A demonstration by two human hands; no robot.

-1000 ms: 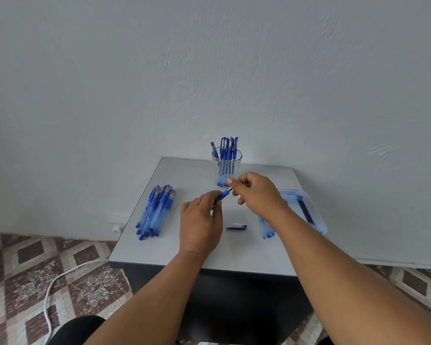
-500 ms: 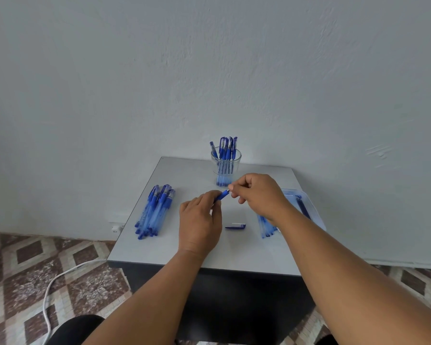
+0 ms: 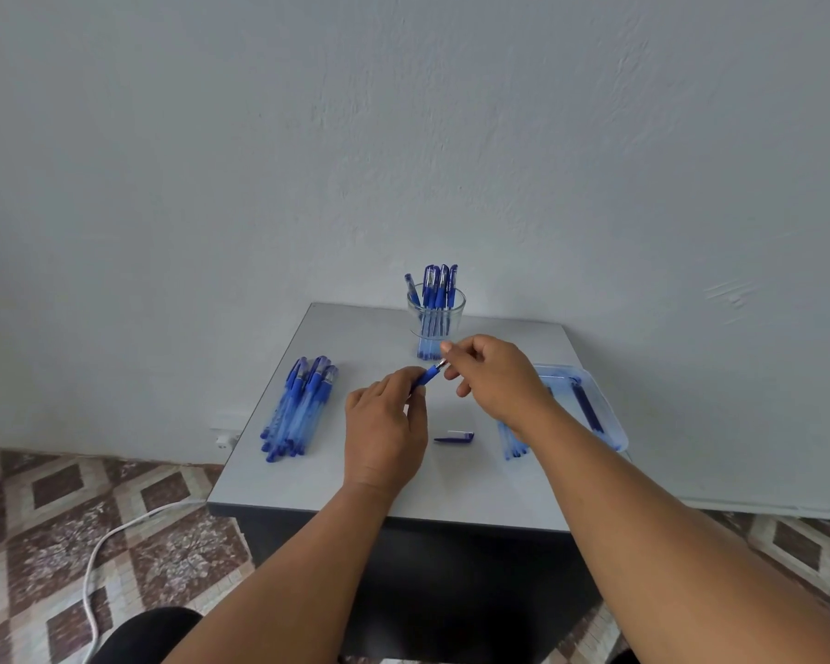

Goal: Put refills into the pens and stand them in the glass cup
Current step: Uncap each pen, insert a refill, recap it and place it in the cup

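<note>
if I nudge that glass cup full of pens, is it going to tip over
The glass cup probably tips fairly easily: the pens stick out well above its rim and lean, and its base looks narrower than its rim. It looks breakable, and smooth glass would likely slide on the table.

Blue pen (image 3: pixel 430 375) tilted, held above table; capped pens upright in glass cup (image 3: pixel 436 323).

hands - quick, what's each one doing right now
Left hand: closed around the blue pen, holding its barrel.
Right hand: fingertips pinching the pen's tip end.
</note>
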